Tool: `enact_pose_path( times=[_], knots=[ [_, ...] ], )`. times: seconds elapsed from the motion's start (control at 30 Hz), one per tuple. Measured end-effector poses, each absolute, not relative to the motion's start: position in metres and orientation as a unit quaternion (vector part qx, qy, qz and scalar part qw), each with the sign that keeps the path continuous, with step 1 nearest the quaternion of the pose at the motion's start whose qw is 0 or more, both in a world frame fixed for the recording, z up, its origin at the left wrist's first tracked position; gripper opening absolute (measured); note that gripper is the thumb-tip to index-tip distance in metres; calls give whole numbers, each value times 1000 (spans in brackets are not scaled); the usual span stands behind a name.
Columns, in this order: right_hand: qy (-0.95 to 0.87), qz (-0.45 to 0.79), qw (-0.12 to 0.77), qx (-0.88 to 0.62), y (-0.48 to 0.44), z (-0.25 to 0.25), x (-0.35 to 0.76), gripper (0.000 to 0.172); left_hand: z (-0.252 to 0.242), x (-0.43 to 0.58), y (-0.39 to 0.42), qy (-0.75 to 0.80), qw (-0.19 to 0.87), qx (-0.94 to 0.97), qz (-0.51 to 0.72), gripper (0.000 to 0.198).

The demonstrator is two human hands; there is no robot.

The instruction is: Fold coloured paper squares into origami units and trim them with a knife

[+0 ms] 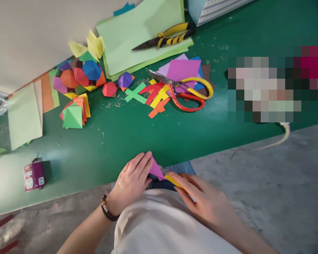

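Purple paper [157, 170] lay at the near edge of the green table [116, 137], partly covered by your left hand [134, 176], whose straight fingers rested side by side on top of it, unclenched. Your right hand [198, 190] was clamped on a yellow tool [174, 180], its tip just beside the paper's corner; contact could not be told. Beyond your hands, scissors [172, 85] lay over cut paper strips [160, 96], and pliers [161, 38] rested on pale green sheets [129, 31].
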State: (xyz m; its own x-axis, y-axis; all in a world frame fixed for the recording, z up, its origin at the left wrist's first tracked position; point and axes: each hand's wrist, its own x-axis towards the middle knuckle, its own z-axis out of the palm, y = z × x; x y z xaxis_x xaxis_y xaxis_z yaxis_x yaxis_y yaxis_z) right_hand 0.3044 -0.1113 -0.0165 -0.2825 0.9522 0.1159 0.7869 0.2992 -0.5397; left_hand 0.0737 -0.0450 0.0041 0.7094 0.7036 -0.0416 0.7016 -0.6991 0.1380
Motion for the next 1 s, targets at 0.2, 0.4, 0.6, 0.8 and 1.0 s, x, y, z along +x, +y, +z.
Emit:
enact_pose_path(
  times=[0.2, 0.4, 0.6, 0.8, 1.0],
  knots=[
    [-762, 169, 222, -584, -128, -21, 317, 35, 3, 74, -45, 379, 72, 922, 24, 43],
    [-776, 177, 215, -566, -125, -20, 313, 33, -1, 74, -45, 375, 77, 922, 53, 43],
    [-783, 189, 185, -564, -114, -15, 304, 33, -12, 78, -50, 394, 65, 902, 161, 28],
    [-788, 197, 195, -549, -109, -12, 302, 33, -18, 81, -54, 397, 34, 896, 195, 25],
    [-778, 204, 196, -560, -116, -13, 304, 33, -17, 80, -53, 395, 30, 898, 189, 23]
  ],
)
